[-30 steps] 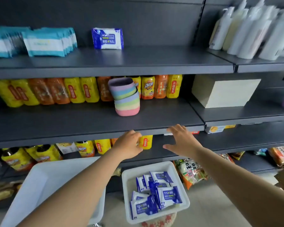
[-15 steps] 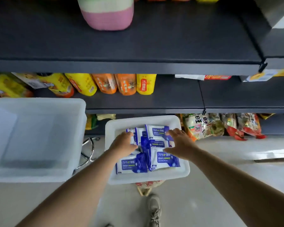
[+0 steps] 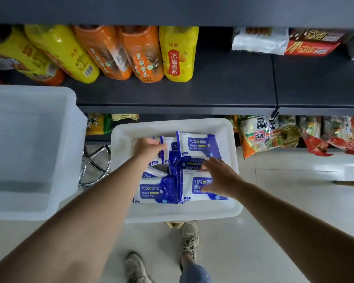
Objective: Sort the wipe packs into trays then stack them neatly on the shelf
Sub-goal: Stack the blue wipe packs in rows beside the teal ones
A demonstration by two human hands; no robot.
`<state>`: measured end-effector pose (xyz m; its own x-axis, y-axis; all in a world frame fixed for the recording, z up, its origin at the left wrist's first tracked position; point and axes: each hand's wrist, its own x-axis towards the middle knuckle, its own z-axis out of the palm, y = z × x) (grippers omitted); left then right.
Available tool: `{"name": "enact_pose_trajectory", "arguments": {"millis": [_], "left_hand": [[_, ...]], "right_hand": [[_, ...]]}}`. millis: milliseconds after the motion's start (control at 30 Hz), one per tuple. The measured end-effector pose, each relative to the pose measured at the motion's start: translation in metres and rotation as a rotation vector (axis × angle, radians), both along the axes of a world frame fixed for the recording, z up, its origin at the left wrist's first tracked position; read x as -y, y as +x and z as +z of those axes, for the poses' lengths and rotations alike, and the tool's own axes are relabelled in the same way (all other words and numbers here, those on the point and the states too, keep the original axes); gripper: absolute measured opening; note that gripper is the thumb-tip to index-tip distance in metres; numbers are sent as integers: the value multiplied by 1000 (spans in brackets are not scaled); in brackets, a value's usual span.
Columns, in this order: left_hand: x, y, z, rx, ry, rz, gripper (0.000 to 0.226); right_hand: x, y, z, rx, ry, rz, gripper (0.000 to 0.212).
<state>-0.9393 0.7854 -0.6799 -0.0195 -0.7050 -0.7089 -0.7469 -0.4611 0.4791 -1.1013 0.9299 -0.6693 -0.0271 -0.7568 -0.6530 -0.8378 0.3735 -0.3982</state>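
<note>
In the head view, both hands were down in the small white tray (image 3: 121, 137) that held the blue-and-white wipe packs (image 3: 198, 145), lying loose and overlapping at mixed angles. The left hand (image 3: 147, 148) sat over the far-left packs with its fingers curled onto the edge of one; whether it had truly pinched it or only rested there could not be told. The right hand (image 3: 219, 176) lay with fingers spread fairly wide and straight across a pack just beneath its palm, pressing rather than gripping. A larger white bin (image 3: 39, 205) stood to the left of the left hand, well apart from the packs, and the dark shelf (image 3: 172, 94) with drink bottles (image 3: 178, 54) ran just beyond both hands. The step looked like gathering packs to lift. To do it well, each hand would likely need to square a few packs into one aligned bundle first, then close thumb and fingers on opposite long edges, since the slick wrappers would probably slide apart if grabbed from the top alone.
</note>
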Motion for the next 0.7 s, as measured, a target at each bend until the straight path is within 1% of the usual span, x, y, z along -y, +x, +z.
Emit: {"name": "enact_pose_trajectory", "arguments": {"millis": [67,133,233,434,600,700], "left_hand": [[2,-4,-3,-4,27,33,44],[4,-8,-5,-8,41,45,42],[5,-13,-7,7,55,41,38],[4,-16,-12,36,62,61,39],[0,-9,-11,-19,67,116,34],[-2,6,-14,-94,101,209,27]], "right_hand": [[1,-2,-1,3,-20,13,65],[1,-3,-2,11,-12,26,62],[2,-6,-2,18,53,58,57],[7,-9,-7,25,137,119,58],[10,-10,-10,44,182,135,56],[12,-13,-9,55,200,144,52]]}}
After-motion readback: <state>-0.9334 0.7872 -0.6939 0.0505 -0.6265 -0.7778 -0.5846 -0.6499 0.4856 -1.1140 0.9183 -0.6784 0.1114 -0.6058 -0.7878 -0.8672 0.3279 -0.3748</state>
